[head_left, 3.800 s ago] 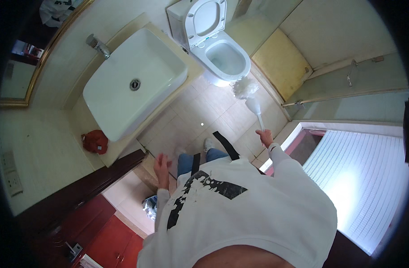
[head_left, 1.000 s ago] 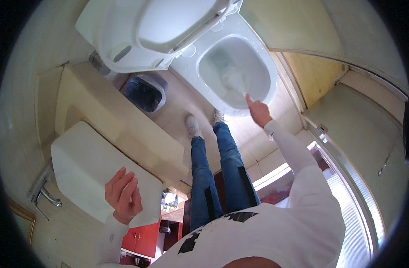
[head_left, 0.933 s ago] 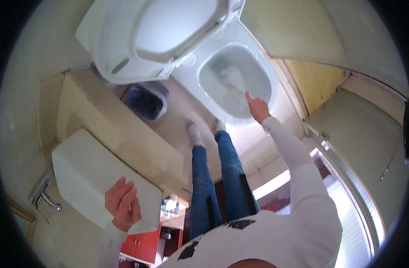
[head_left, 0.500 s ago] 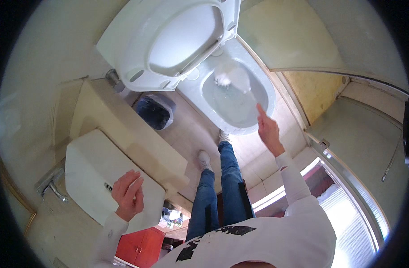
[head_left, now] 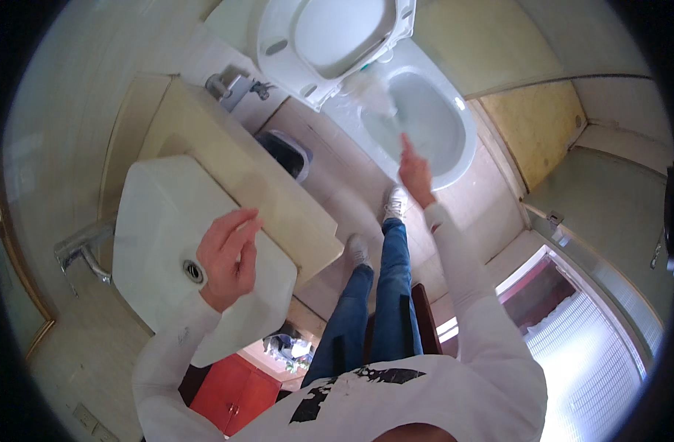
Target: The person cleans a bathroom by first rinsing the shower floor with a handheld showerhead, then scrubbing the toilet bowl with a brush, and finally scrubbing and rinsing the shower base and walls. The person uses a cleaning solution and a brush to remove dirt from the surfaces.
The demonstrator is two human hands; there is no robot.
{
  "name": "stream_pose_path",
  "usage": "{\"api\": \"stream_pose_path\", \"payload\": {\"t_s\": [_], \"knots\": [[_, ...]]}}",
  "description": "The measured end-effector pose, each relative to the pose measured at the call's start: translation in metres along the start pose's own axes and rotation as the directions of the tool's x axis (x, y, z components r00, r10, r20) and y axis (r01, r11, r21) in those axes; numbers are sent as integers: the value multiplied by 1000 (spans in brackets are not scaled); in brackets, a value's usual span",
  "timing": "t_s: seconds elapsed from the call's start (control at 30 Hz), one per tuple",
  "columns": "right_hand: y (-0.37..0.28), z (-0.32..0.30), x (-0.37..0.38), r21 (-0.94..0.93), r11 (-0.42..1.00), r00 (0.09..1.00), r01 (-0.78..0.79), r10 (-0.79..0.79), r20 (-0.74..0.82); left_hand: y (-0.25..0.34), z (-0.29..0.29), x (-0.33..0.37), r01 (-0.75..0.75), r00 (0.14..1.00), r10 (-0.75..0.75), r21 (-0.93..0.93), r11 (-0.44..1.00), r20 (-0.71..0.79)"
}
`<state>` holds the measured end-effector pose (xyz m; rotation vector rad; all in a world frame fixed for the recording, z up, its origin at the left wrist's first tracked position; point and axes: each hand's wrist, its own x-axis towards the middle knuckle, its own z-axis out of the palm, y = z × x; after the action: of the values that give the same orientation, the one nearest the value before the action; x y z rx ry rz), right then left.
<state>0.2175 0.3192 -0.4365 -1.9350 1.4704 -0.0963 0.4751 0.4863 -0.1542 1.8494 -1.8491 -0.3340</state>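
A white toilet (head_left: 466, 144) with its lid and seat (head_left: 344, 33) raised stands at the top middle. Reaching over the bowl's near left side, my right hand (head_left: 415, 177) is closed, the index finger stretched along a thin handle. What it grips looks like a white toilet brush (head_left: 379, 102), smeared by motion. The brush's head is at the left back of the bowl, close to the rim below the seat hinge. My left hand (head_left: 230, 254) hangs over the white washbasin (head_left: 156, 221), fingers loosely bent and apart, with nothing in it.
A small lined bin (head_left: 304, 158) stands left of the toilet, beside a beige ledge (head_left: 263, 199). A metal tap (head_left: 86, 254) is on the basin's left. Red cabinet doors (head_left: 237, 394) show below. A yellowish panel (head_left: 532, 129) and a glazed door (head_left: 591, 361) are at the right.
The view has shifted. My right hand has swung left with the brush, from the middle of the bowl toward its left back edge. My left hand stays over the basin.
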Motion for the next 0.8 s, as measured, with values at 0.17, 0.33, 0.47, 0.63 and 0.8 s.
{"api": "stream_pose_path", "payload": {"t_s": [0.17,0.33,0.47,0.63,0.8], "knots": [[3,-10,66,48,999,975,22,-11,-221,-1,4,-5,-24,998,20,-62,998,-66],[-44,40,-18,40,995,993,-94,91,75,-3,9,-9,-49,990,36,-94,994,-137],[-67,42,-87,47,979,965,-199,187,184,-1,11,-9,-41,988,28,-87,995,-151],[-61,45,-139,46,966,953,-256,243,181,0,13,-9,-37,986,19,-100,994,-168],[2,34,-208,-51,961,949,-271,275,156,1,11,-11,1,990,-13,-84,996,-141]]}}
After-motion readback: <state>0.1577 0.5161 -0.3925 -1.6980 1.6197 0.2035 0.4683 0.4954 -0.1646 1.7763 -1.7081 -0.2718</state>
